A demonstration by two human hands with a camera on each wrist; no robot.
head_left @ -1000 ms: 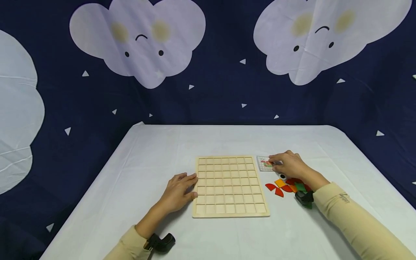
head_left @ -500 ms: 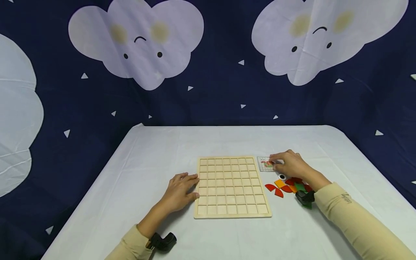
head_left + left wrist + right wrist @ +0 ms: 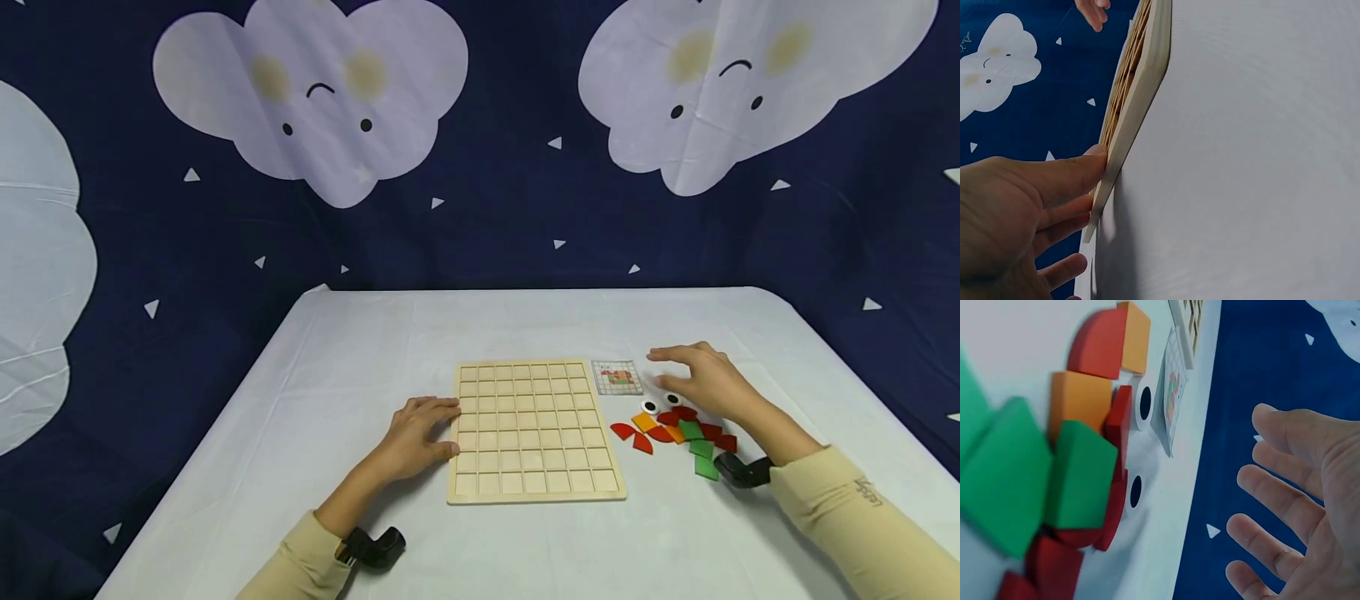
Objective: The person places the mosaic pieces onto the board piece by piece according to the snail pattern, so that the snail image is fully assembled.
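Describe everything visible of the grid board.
The grid board is pale and wood-like, with a raised rim and thin ridges forming seven by seven compartments, each showing bare floor. It appears to lie flat on the white table, a picture card beside its far right corner. The left hand touches its left edge with thumb and fingertips.

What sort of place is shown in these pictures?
Perhaps an indoor play space: a gridded board, coloured pieces beside it, and a cloud-patterned backdrop suggest this.
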